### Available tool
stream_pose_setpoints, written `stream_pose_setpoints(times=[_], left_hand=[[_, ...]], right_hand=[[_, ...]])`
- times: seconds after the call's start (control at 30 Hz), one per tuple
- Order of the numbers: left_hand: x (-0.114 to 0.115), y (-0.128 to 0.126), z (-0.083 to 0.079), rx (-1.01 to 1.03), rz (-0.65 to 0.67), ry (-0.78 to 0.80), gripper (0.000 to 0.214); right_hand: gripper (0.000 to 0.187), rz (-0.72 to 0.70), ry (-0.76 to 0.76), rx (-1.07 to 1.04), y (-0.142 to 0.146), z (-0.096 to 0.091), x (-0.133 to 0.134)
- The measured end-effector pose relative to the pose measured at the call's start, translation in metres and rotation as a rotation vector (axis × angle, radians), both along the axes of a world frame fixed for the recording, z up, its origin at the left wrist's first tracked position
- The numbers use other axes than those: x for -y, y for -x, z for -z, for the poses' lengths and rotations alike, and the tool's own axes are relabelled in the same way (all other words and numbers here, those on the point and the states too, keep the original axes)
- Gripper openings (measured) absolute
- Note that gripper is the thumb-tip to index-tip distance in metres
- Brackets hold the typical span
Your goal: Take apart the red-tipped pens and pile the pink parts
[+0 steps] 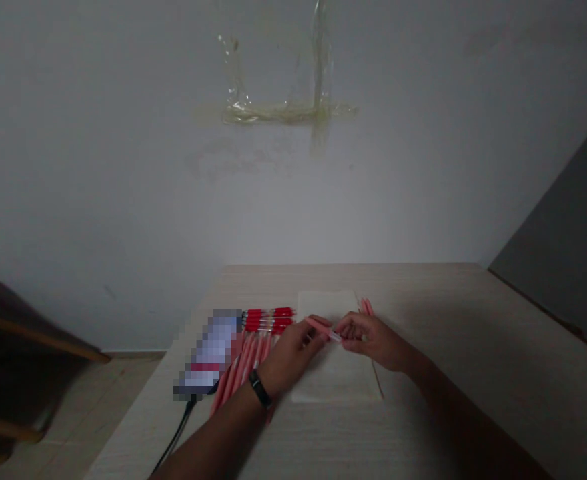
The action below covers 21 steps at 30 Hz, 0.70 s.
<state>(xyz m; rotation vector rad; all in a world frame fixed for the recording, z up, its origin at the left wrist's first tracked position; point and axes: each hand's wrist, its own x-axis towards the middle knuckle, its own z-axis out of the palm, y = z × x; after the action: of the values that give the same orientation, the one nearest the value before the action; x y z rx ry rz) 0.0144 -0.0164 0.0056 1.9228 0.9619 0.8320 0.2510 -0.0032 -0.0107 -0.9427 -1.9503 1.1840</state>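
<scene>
My left hand [298, 348] is closed around a pink pen [318, 326] and holds it at a slant. At the pen's pale lower right end, the fingers of my right hand [366, 337] are pinched together. Both hands are above a cream sheet or pad of paper [333, 383]. Several pink pens [241, 367] lie side by side beside my left wrist, partly hidden by the forearm. Several red pens [268, 321] lie in a row behind them. More pink pens [366, 306] stick out beyond my right hand, which hides part of them.
A phone [211, 353], its screen blurred out, lies at the left of the wooden table [423, 293], with a black cable [176, 433] running from it. Behind the table is a wall [123, 167] with peeling clear tape [273, 115]. Dark wooden furniture [18, 360] stands at the left.
</scene>
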Motion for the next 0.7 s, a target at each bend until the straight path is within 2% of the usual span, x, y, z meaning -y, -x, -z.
stream_pose_setpoints(times=[0.1,0.17,0.37,0.5,0.7], left_hand=[[-0.001,0.003,0.007,-0.235,-0.082,-0.131,0.034],[-0.002,0.005,0.013,-0.316,-0.059,-0.188,0.038],[-0.005,0.006,0.025,-0.420,0.009,-0.201,0.037],[-0.006,0.006,0.026,-0.434,0.011,-0.199,0.038],[-0.006,0.006,0.025,-0.434,0.024,-0.198,0.035]], right_hand=[[0.028,0.157,-0.041,0.070,-0.013,0.004,-0.008],[0.025,0.293,-0.055,0.117,-0.025,0.007,-0.014],[0.020,0.590,-0.073,0.550,-0.053,0.007,-0.025],[0.024,0.660,-0.030,0.749,-0.062,0.006,-0.024],[0.026,0.667,-0.015,0.874,-0.069,0.010,-0.023]])
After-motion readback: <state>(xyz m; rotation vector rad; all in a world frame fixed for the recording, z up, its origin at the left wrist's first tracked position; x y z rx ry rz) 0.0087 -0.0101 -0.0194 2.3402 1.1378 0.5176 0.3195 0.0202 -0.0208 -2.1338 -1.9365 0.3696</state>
